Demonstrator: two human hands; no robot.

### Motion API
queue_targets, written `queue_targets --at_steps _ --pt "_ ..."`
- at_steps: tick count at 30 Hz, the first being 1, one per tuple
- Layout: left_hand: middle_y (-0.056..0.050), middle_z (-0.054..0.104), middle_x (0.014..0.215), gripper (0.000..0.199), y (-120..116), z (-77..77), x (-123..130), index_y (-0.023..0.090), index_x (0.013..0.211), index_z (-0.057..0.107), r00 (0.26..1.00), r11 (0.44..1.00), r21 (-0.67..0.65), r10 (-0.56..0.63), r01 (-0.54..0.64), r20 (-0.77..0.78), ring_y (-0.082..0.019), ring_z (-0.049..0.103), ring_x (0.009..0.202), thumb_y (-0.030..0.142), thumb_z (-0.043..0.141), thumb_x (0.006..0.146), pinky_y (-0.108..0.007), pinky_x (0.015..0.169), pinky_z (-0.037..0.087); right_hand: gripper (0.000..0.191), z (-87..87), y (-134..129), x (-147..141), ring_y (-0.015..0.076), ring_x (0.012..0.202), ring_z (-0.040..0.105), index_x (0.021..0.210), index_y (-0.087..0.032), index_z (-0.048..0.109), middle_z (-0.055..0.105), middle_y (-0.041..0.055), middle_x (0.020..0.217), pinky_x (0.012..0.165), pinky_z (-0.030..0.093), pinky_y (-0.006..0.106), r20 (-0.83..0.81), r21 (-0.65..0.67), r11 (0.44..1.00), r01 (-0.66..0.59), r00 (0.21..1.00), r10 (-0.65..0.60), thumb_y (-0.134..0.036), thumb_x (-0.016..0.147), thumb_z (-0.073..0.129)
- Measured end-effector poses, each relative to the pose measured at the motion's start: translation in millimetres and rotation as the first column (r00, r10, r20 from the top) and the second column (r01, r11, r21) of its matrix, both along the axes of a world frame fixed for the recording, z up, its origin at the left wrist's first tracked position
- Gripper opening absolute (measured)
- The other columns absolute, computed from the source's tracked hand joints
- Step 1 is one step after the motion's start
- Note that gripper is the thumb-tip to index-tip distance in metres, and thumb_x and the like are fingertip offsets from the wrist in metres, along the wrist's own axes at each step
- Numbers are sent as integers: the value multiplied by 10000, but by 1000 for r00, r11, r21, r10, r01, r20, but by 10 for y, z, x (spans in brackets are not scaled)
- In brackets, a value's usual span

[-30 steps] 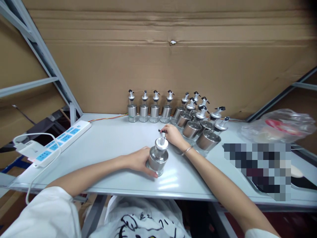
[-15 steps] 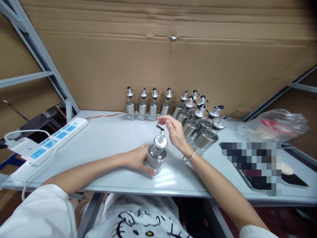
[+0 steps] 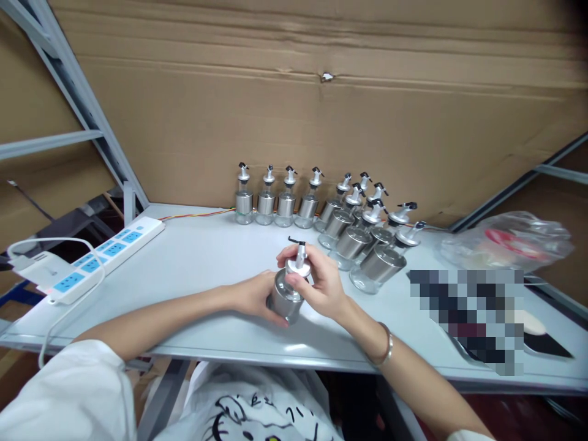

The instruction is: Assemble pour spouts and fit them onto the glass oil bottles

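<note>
A glass bottle with a steel sleeve [image 3: 287, 299] stands near the table's front edge, topped by a silver pourer [image 3: 300, 260] with a black flip lid. My left hand [image 3: 257, 297] is wrapped round the bottle's body from the left. From the right, my right hand [image 3: 321, 278] grips the pourer's collar, thumb in front and fingers behind. Similar bottles stand at the back, among them one at the row's left end [image 3: 244, 202] and a larger-looking one [image 3: 381, 263] at the right of the cluster.
A white power strip [image 3: 108, 257] with a plugged-in charger and cable lies at the left of the grey table [image 3: 197, 251]. On the right are a clear plastic bag [image 3: 505, 242] with something red and a blurred dark item [image 3: 463, 318]. Cardboard [image 3: 193, 122] rises behind.
My right hand has moved left and down from beside the bottle and closed on the pourer's collar. My left hand still holds the bottle. The view has shifted slightly.
</note>
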State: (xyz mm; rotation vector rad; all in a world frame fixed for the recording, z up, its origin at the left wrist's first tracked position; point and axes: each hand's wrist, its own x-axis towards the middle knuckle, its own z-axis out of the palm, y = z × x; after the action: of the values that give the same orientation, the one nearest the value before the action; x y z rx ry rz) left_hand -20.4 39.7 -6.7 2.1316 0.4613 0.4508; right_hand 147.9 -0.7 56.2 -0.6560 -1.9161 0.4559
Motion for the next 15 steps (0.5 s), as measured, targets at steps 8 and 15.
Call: queue_targets --at_steps 8,15 --pt "-99 574 1236 655 -5 39 8 168 1200 542 999 996 90 -18 20 -32 -289 505 1170 413 798 649 -432 1041 385 193 -162 -71 -55 183 743 596 1078 -241 431 565 28 788 687 494 345 -55 -100 995 6 998 -12 -379 944 432" --pt "-108 570 1194 692 -12 28 7 147 1198 523 995 989 151 25 -10 -97 -274 515 1124 446 800 638 -424 1031 388 250 -198 -92 -85 160 641 588 1026 -258 420 551 -7 725 604 489 319 -179 -184 983 25 982 -59 -484 924 452"
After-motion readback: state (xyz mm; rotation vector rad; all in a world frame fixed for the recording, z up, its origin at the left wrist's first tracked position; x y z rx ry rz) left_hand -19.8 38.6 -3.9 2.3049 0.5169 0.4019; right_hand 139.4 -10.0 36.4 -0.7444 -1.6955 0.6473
